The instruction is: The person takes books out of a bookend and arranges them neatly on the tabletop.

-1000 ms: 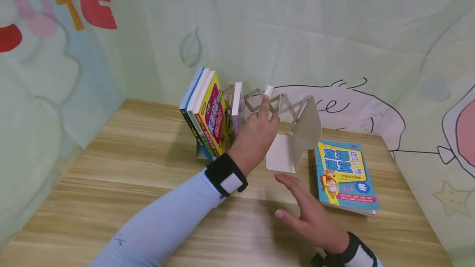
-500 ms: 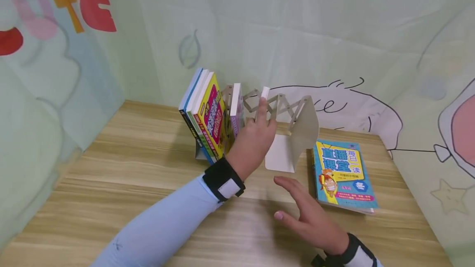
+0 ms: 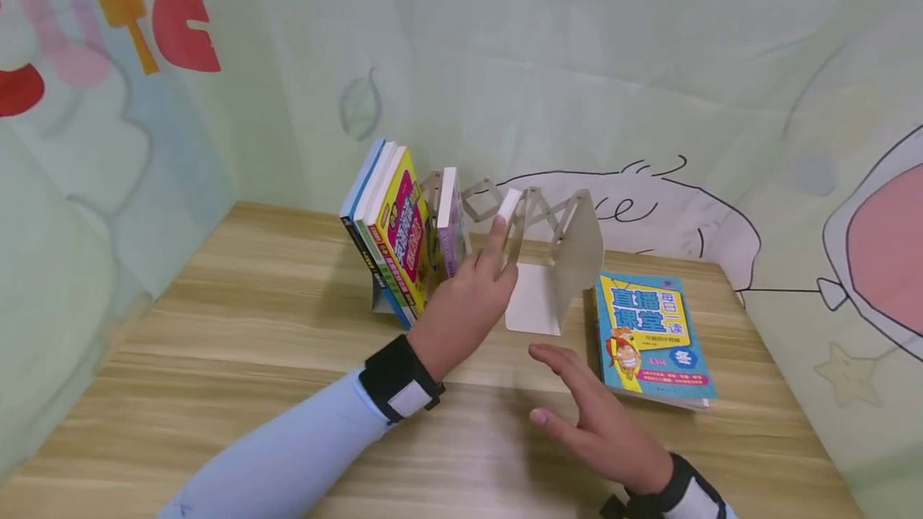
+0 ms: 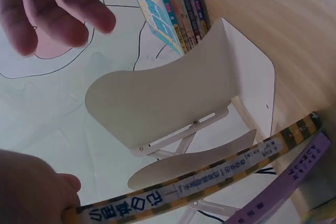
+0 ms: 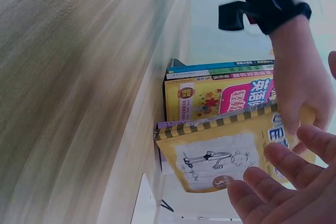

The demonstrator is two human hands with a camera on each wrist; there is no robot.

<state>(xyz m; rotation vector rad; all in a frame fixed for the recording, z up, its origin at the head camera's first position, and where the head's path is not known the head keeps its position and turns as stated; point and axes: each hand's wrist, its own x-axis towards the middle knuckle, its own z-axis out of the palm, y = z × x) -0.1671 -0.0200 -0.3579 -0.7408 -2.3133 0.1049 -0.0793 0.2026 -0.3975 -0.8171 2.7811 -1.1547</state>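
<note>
A yellow book with a striped black-and-yellow spine [image 4: 178, 184] is gripped by my left hand [image 3: 465, 299], index finger laid along its upper part. In the right wrist view the drawn figure on its cover [image 5: 215, 158] shows, and my left hand [image 5: 304, 90] holds its upper end. That book stands tilted in an expandable metal bookend [image 3: 577, 251], beside a thin purple book [image 3: 449, 223]. My right hand [image 3: 602, 423] hovers over the table, fingers spread, holding nothing; its fingers [image 5: 291, 166] show near the yellow book in the right wrist view.
At the bookend's left end several taller books [image 3: 397, 231] lean together, a yellow one in front. A blue book [image 3: 652, 339] lies on further books at the right. The wooden table [image 3: 238, 327] meets a printed cloth wall [image 3: 461, 86] behind the bookend.
My left hand has drawn slightly lower and nearer to me, and the gripped book's top has come down with it. The head view has shifted a little; my right hand stays spread.
</note>
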